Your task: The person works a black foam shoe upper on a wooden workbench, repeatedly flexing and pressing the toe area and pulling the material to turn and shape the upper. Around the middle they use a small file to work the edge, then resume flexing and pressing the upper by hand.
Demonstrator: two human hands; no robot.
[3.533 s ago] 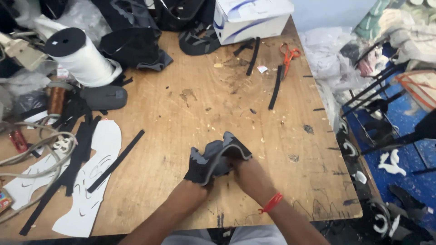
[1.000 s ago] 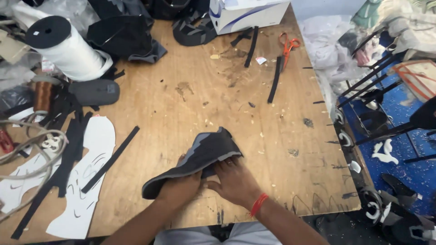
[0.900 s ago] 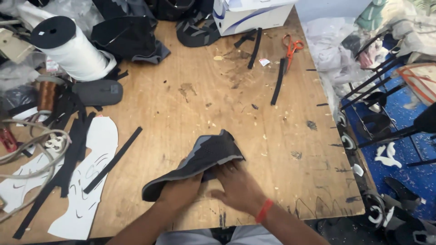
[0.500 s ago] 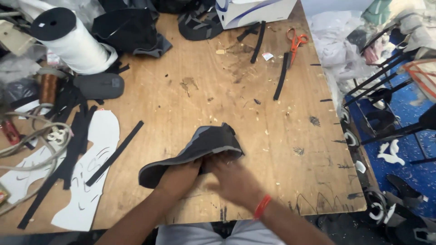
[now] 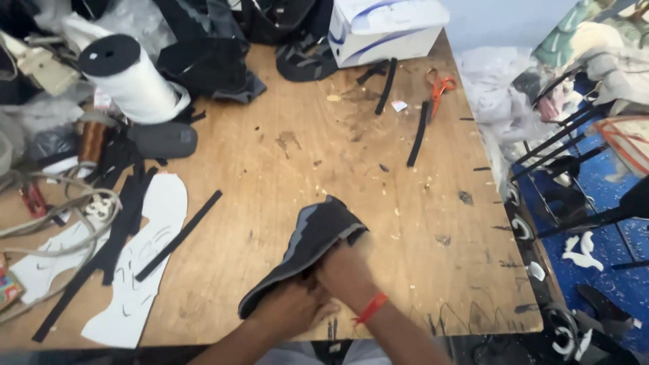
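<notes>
A black and grey shoe upper [image 5: 307, 247] lies spread on the wooden table [image 5: 284, 169] near its front edge. My left hand [image 5: 291, 307] grips its lower part from beneath. My right hand [image 5: 348, 274], with an orange band at the wrist, presses on the piece's right side just under its folded top edge. The fingers of both hands are partly hidden by the dark material.
A white paper pattern [image 5: 138, 267] and black strips [image 5: 179, 233] lie at the left. A white thread cone [image 5: 132, 78] stands at the back left. Orange scissors [image 5: 439, 88], a black strip [image 5: 418, 135] and a white box [image 5: 385, 30] sit at the back right. The table's edge is at the right.
The shoe upper, bunched between both hands 3.5 s ago, now lies opened out and flat. Since 1 s ago my hands have kept shifting along its lower right edge.
</notes>
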